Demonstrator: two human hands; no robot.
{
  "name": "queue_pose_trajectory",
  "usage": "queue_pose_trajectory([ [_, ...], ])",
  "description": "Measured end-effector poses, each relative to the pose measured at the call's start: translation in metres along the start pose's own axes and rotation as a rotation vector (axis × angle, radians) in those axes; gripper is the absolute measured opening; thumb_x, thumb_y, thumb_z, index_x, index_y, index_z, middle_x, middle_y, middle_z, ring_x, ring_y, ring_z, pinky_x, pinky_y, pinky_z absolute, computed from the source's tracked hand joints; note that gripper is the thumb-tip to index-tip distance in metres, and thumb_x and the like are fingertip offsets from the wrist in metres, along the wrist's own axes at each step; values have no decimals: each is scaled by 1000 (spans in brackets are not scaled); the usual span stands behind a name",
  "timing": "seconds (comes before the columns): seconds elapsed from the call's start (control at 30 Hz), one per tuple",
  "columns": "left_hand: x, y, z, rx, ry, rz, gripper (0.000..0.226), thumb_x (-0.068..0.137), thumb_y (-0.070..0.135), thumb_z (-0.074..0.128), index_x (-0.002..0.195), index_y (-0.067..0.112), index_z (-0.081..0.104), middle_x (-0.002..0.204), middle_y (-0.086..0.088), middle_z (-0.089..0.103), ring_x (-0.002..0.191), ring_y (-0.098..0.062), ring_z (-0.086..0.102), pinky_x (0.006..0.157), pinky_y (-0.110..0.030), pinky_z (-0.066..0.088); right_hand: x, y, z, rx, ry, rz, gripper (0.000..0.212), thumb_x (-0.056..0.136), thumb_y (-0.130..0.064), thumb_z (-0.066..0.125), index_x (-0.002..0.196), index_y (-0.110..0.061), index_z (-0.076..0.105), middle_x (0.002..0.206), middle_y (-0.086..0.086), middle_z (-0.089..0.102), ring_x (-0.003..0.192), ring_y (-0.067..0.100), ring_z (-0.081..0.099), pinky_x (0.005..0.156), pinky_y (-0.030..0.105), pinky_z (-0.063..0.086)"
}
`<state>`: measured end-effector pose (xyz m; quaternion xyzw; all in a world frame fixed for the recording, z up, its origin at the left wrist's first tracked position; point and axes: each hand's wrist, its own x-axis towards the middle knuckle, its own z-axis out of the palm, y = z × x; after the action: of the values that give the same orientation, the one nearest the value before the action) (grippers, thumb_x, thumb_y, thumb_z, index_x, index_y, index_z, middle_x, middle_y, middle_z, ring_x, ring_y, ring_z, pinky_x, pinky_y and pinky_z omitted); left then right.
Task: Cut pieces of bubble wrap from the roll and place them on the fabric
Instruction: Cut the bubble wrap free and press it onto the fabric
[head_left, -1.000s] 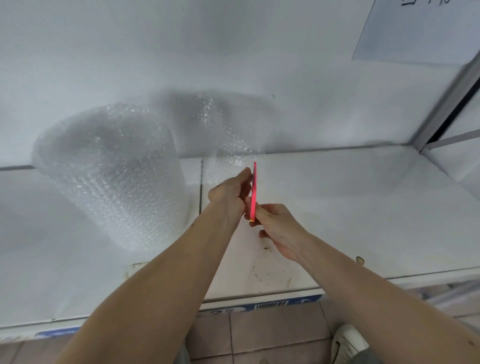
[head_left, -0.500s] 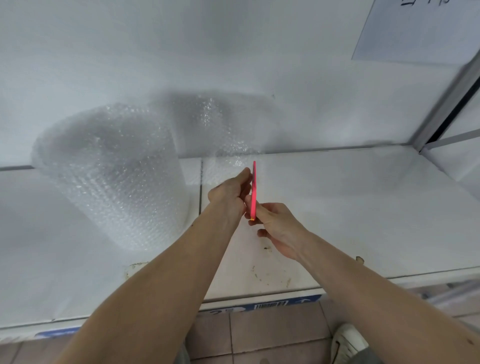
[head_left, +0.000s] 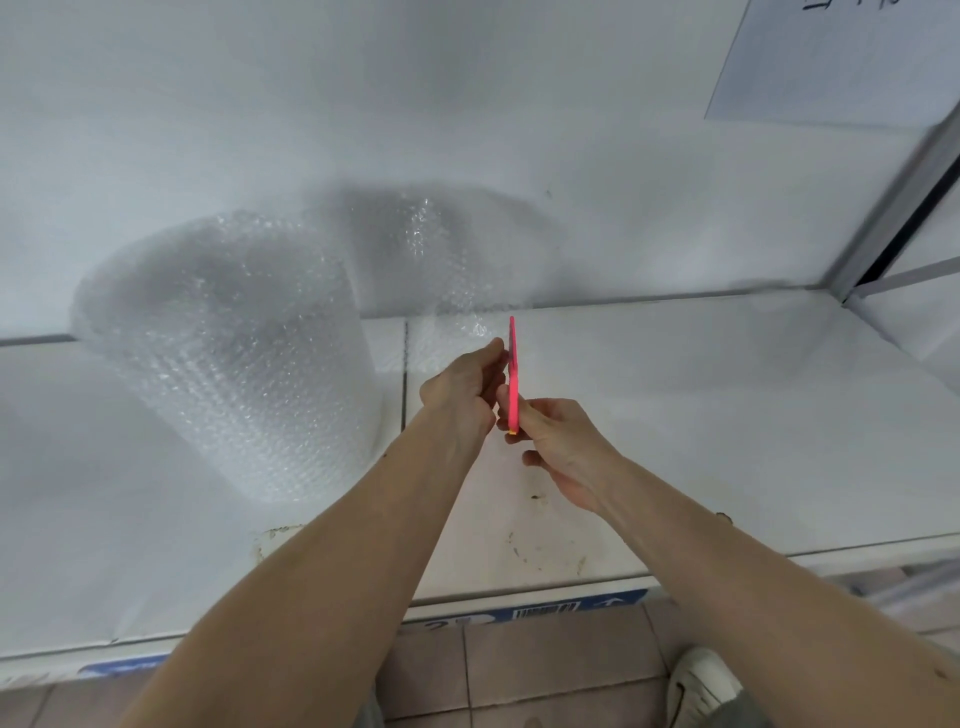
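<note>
One roll of bubble wrap (head_left: 228, 353) stands upright on a white bench (head_left: 701, 415) against a white wall (head_left: 363, 104). The left hand (head_left: 460, 395) pinches its loose sheet (head_left: 441, 270); the right hand (head_left: 558, 441) grips one pink cutter (head_left: 513, 374). Bench space right lies open; tiled floor (head_left: 519, 670) below its front edge.

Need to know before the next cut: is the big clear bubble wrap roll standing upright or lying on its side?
Upright. The big clear bubble wrap roll stands on end on the white shelf, its open top facing up.
</note>
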<state>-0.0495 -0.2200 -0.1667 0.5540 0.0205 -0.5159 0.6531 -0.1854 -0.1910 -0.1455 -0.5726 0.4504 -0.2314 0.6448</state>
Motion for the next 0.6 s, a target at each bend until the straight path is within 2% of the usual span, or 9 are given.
queue_pose_trajectory([
  [0.1,-4,3,2,-40,8,-27,20,69,19,84,82,8,73,73,-2,72,62,-17,67,66,-28,55,-2,1,1,9,-4,0,47,88,-53,63,88,-7,72,87,6,63,80,15,54,68,29,40],
  [0.2,-4,7,4,-142,-11,-37,24,68,24,88,71,10,69,63,-1,69,52,-14,63,62,-28,55,-3,3,3,11,-7,1,48,88,-52,63,89,-6,73,88,7,64,80,15,54,68,29,41],
  [0.3,1,7,2,-165,4,-8,22,72,18,85,86,5,73,67,-3,71,58,-13,66,72,-26,59,-3,4,5,6,-15,-6,47,88,-53,62,90,-7,73,88,6,64,81,14,55,68,29,41],
  [0.43,-1,3,2,-169,-28,-15,17,74,16,84,83,5,74,73,-3,72,60,-14,69,59,-26,54,0,1,5,12,-22,-10,47,88,-56,61,86,-10,72,94,7,68,83,14,56,69,29,42],
  [0.6,-3,4,1,-173,-43,-30,15,75,16,83,81,6,74,75,-3,73,60,-14,69,57,-26,53,2,0,7,16,-23,-24,48,89,-56,60,86,-9,72,94,6,68,83,14,57,70,30,42],
])
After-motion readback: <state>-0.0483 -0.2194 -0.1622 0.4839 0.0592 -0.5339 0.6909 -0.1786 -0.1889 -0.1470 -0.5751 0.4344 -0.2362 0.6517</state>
